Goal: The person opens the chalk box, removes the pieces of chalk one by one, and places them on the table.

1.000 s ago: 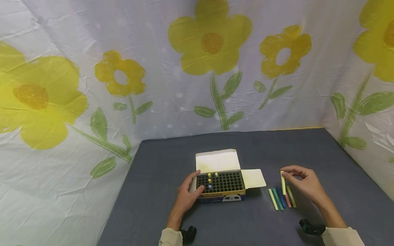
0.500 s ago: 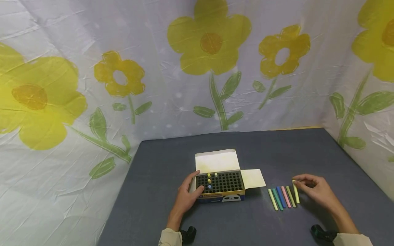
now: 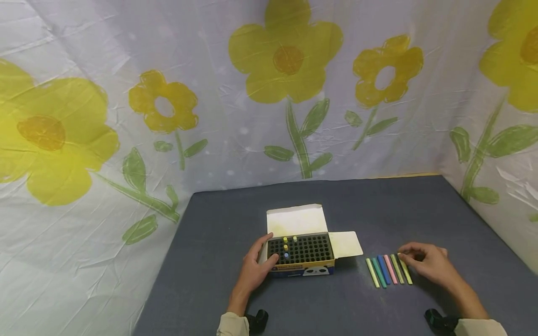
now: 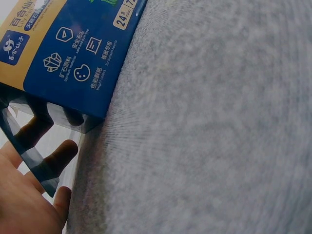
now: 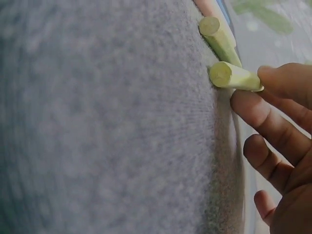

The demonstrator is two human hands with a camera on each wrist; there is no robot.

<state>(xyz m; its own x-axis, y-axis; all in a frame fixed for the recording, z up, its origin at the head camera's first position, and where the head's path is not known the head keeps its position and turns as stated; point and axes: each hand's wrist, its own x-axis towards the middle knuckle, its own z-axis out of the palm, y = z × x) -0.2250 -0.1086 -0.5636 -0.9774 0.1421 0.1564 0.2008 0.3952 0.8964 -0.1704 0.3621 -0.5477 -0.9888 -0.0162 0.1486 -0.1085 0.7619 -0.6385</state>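
Observation:
My left hand (image 3: 253,271) holds the left end of an open chalk box (image 3: 303,269), thumb over its near left corner. In the left wrist view, fingers show beside an end flap (image 4: 30,156) of the blue and yellow box. The black holder inside has rows of holes, with a few yellow chalks and one blue chalk (image 3: 286,255) in the left columns. My right hand (image 3: 435,268) pinches the far end of a pale yellow chalk stick (image 5: 239,78) between thumb and finger. This stick lies on the table at the right end of a row of chalks.
The row includes pale yellow, green, blue (image 3: 384,269), pink (image 3: 391,269) and olive (image 3: 397,269) sticks, side by side. The box's white lid (image 3: 296,220) and side flap (image 3: 346,243) stand open. A flowered curtain (image 3: 235,140) backs the dark table (image 3: 336,303).
My right hand has moved right and down with the yellow chalk stick, from above the row to the table at its right end. My left hand and the box have stayed still.

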